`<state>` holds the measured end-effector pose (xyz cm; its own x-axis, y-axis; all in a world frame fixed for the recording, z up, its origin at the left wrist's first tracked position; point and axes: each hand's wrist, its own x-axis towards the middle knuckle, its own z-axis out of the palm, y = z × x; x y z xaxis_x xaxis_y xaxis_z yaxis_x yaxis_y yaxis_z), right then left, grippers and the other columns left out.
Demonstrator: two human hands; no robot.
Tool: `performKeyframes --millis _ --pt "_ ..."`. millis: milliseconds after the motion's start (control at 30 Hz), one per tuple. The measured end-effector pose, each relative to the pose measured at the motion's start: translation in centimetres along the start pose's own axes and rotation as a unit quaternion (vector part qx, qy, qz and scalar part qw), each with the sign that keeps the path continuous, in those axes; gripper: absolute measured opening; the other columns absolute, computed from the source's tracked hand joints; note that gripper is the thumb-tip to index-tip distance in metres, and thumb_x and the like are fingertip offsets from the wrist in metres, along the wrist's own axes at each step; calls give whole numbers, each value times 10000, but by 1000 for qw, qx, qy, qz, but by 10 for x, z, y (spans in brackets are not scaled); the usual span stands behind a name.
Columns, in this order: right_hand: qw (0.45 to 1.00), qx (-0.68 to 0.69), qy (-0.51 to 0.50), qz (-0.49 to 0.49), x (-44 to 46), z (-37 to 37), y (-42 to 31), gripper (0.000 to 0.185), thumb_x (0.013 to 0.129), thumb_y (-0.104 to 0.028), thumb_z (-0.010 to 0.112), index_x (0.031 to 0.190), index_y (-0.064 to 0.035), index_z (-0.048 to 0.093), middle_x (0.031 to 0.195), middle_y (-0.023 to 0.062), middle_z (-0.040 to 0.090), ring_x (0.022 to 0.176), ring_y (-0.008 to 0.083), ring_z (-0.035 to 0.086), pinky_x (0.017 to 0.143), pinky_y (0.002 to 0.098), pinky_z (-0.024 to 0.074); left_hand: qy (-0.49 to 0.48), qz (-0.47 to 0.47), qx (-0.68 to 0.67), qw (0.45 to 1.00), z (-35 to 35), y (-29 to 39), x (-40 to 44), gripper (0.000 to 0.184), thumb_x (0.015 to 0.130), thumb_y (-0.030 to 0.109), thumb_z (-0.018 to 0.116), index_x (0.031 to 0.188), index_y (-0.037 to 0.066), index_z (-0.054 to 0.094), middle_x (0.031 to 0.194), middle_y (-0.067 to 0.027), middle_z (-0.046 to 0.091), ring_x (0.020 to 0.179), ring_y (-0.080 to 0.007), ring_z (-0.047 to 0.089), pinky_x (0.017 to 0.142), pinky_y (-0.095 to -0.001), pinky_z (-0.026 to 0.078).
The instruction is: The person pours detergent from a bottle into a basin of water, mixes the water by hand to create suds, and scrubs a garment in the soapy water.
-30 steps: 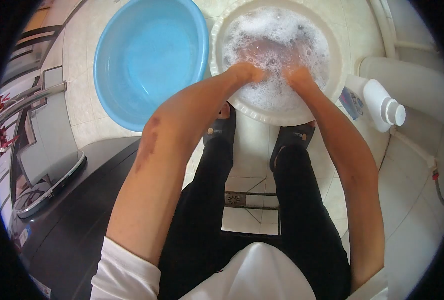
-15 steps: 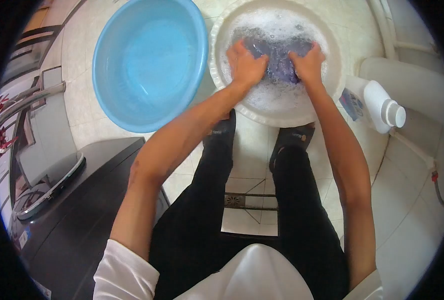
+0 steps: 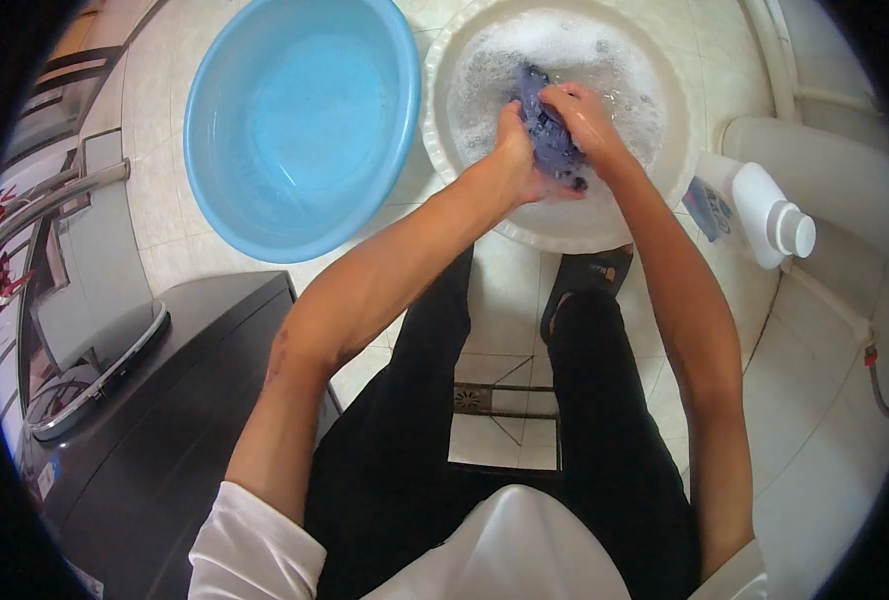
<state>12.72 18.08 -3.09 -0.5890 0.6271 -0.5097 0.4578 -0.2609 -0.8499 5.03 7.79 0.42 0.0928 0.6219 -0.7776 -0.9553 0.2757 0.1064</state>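
A wet blue-purple cloth (image 3: 550,135) is bunched between my two hands over a white basin (image 3: 447,160) of foamy water (image 3: 605,50). My left hand (image 3: 527,160) cups it from below and the left, with fingers stretching out under the cloth. From the right, my right hand (image 3: 583,120) is closed on the cloth's upper side. The cloth's exact kind is hidden by its folds.
A light blue basin (image 3: 200,150) stands on the tiled floor to the left. Right of the white basin is a white bottle (image 3: 760,210) with a label. A floor drain (image 3: 472,399) lies between my legs, and a dark cabinet (image 3: 185,400) is at lower left.
My hands have come together from opposite sides of the cloth. The cloth, spread in the water before, is now gathered into a bundle and lifted partly out of the suds.
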Motion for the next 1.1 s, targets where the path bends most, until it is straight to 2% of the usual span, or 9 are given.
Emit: performKeyframes --millis 233,367,400,433,467,567,633,900,1100 --pt "993 -103 -21 -54 -51 41 -39 432 855 -420 705 780 4 671 622 66 571 585 153 512 597 326 451 17 -5 -94 995 -33 8 19 821 939 735 271 1459 118 421 1482 -153 446 1373 -374 404 1116 -611 295" --pt "951 -240 -74 -178 -79 49 -43 404 855 -453 671 777 -60 724 653 192 628 634 342 628 617 414 486 68 36 1 997 -52 13 20 802 907 740 370 1397 121 508 1387 -145 547 1282 -351 502 1091 -493 381" --pt "942 -255 -79 -206 -82 51 -47 409 861 -463 668 739 -77 727 641 215 613 630 379 626 611 436 492 -204 -91 -152 963 -84 14 51 768 909 722 395 1367 119 528 1350 -132 571 1253 -331 528 1066 -477 409" --pt "942 -255 -79 -206 -80 54 -44 409 861 -463 668 739 -77 727 641 215 613 630 379 626 611 436 492 -451 -208 -289 818 -103 13 69 735 912 703 421 1338 117 548 1313 -120 595 1224 -311 553 1041 -460 437" --pt "920 -285 -42 -267 -78 58 -37 388 864 -436 661 736 -74 718 652 204 627 634 374 636 618 447 500 -452 -209 -289 818 -97 12 65 735 912 703 421 1338 117 548 1313 -120 595 1224 -311 553 1041 -460 437" --pt "878 -330 39 -345 -48 60 -18 339 872 -375 651 734 -68 692 676 180 647 659 364 652 632 465 513 -182 -36 -146 972 -43 -1 26 657 926 665 432 1276 129 581 1268 -98 618 1182 -277 580 1011 -444 462" --pt "861 -344 83 -365 -14 52 -15 312 875 -342 647 734 -65 674 689 168 651 681 359 658 640 472 518 18 85 -34 996 -22 -5 11 607 936 640 440 1234 137 603 1238 -84 633 1155 -255 597 990 -434 479" --pt "842 -346 223 -349 3 35 -24 225 870 -305 643 805 -95 690 688 132 626 699 356 644 629 453 509 33 100 -54 993 -14 7 20 418 973 489 445 1111 150 647 1137 -57 673 1042 -243 641 886 -418 523" --pt "909 -229 78 -339 -59 53 -24 239 866 -284 659 730 -87 663 657 140 630 626 372 615 566 424 477 -56 109 40 992 -57 13 38 417 999 483 388 1091 145 614 1054 -85 672 1016 -245 626 893 -432 513"
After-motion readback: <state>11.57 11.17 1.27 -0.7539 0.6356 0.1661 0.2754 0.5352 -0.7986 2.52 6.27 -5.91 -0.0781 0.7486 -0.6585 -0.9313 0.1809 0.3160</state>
